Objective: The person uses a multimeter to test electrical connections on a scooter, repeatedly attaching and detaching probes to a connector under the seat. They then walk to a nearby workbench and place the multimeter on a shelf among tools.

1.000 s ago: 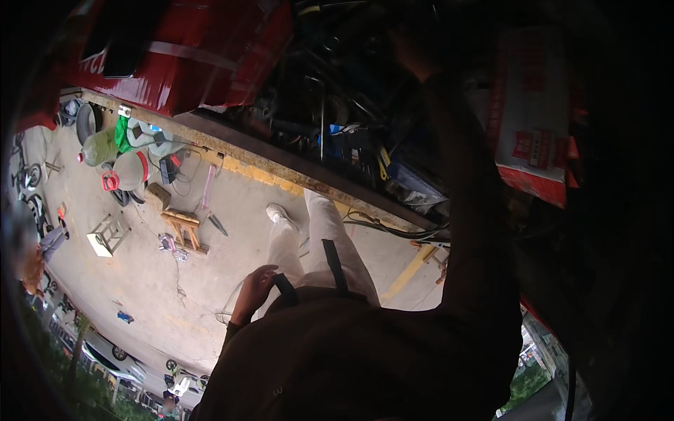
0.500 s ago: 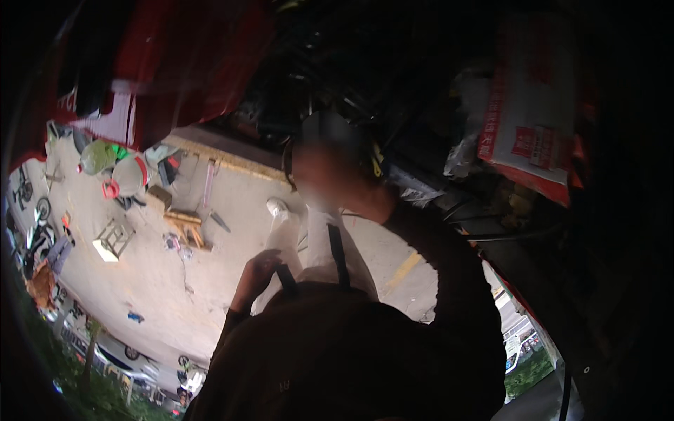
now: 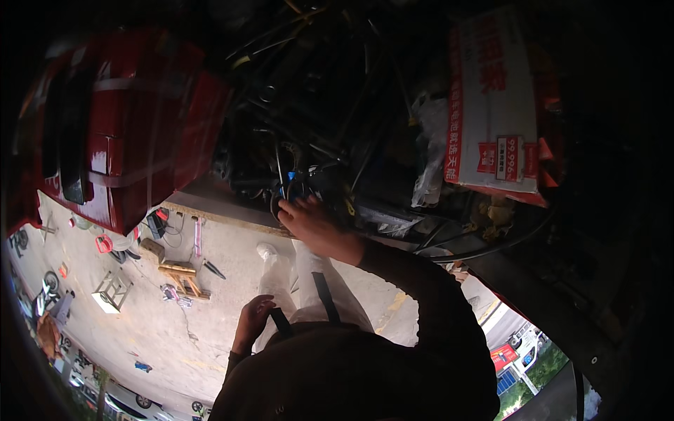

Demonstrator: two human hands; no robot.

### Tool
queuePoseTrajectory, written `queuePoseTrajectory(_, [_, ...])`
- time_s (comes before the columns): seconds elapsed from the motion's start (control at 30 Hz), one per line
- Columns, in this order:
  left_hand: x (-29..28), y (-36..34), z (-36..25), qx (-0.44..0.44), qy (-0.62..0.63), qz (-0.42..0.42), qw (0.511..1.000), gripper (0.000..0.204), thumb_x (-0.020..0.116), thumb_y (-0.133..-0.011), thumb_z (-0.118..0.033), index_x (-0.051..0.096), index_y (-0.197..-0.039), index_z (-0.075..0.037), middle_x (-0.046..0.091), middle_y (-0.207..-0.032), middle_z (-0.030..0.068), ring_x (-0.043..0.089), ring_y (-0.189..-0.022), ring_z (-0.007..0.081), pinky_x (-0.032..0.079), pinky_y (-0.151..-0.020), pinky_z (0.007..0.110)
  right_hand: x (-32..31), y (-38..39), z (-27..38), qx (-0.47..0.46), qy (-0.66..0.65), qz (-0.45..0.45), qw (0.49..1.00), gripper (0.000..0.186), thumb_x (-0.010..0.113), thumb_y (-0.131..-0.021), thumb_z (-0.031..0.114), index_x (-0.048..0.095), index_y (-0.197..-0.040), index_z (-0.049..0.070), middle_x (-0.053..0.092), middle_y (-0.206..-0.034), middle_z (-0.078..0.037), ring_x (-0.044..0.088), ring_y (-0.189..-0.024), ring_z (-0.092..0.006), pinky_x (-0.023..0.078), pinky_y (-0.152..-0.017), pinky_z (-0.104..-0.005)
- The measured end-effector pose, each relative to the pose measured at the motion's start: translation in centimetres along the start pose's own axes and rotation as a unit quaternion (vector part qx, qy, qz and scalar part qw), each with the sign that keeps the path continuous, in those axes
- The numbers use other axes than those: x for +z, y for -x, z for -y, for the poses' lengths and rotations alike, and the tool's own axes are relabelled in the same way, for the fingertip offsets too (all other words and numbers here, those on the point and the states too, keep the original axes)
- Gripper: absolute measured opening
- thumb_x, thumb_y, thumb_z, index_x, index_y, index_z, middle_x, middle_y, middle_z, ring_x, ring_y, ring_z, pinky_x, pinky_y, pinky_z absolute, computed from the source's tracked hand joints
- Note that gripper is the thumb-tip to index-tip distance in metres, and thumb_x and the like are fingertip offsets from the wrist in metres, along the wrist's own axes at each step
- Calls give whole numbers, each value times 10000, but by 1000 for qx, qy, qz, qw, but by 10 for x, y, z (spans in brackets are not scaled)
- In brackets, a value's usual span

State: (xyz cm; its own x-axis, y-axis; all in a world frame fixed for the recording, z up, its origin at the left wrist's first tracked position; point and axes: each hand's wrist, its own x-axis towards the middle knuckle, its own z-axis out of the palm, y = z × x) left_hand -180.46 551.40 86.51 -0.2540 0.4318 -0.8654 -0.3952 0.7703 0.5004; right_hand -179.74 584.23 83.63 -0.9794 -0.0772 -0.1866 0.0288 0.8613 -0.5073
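My right hand (image 3: pixel 316 228) reaches over the shelf's front edge into a dark jumble of cables and metal parts (image 3: pixel 302 147). Its fingers are apart, bent over the parts, and I see nothing held in them. Just beyond the fingertips is a small bright blue piece (image 3: pixel 291 177), with a thin metal rod (image 3: pixel 279 163) beside it. A dark ring-shaped part (image 3: pixel 275 203) lies at the left of the fingers. Down by my waist, my left hand (image 3: pixel 254 319) hangs with loosely bent fingers, close to a black strap (image 3: pixel 281 321); it appears to hold nothing.
A taped red box (image 3: pixel 133 133) sits left of the jumble, a white and red carton (image 3: pixel 495 112) right. Clear plastic bags (image 3: pixel 430 151) lie beside the carton. On the floor are a wooden stool (image 3: pixel 184 279), a metal-framed stool (image 3: pixel 111 291) and a dark pointed tool (image 3: pixel 214 269).
A blurred grey rounded thing at my right hand has gone from view. That hand, smeared by motion before, is now sharp among the parts. The whole view has shifted; my left hand stays by the strap.
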Motion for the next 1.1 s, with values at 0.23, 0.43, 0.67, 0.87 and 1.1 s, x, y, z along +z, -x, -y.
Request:
queuePoseTrajectory(0.23, [1,-5,-8,2,-2,3,1000,257,589,-948,-102,633,-1156,42,723,-950,163,707,-905,217,544,-807,319,-42,-7,-113,35,202,-291,934,296,540,-880,51,607,-1168,58,615,-1154,-97,591,-1080,-255,484,-922,-403])
queuePoseTrajectory(0.43, [3,-11,7,-14,28,1,1000,264,574,-951,-111,634,-1163,35,726,-942,169,711,-890,221,551,-798,316,-48,-10,-170,59,282,-151,946,265,568,-876,94,629,-1132,62,624,-1123,-89,581,-1100,-259,468,-990,-412])
queuePoseTrajectory(0.67, [-2,-9,-7,-28,5,-2,1000,275,580,-953,-124,631,-1169,39,723,-948,168,711,-899,220,553,-801,318,-67,8,-167,127,193,-69,970,147,605,-850,36,692,-969,37,636,-1126,-99,573,-1159,-261,489,-981,-371])
queuePoseTrajectory(0.87, [-3,-6,-1,-36,71,-12,997,282,593,-958,-131,624,-1179,41,719,-956,153,705,-918,210,553,-807,314,-81,-10,-167,203,250,113,940,244,584,-879,39,662,-1110,36,651,-1057,-103,631,-903,-241,544,-765,-385])
queuePoseTrajectory(1.1, [-6,-10,-14,-25,35,-9,999,281,588,-962,-142,626,-1171,42,723,-944,154,703,-896,201,547,-795,309,-66,-96,-146,155,-131,-109,973,421,579,-889,56,552,-1309,68,605,-1077,-143,603,-897,-257,524,-758,-388])
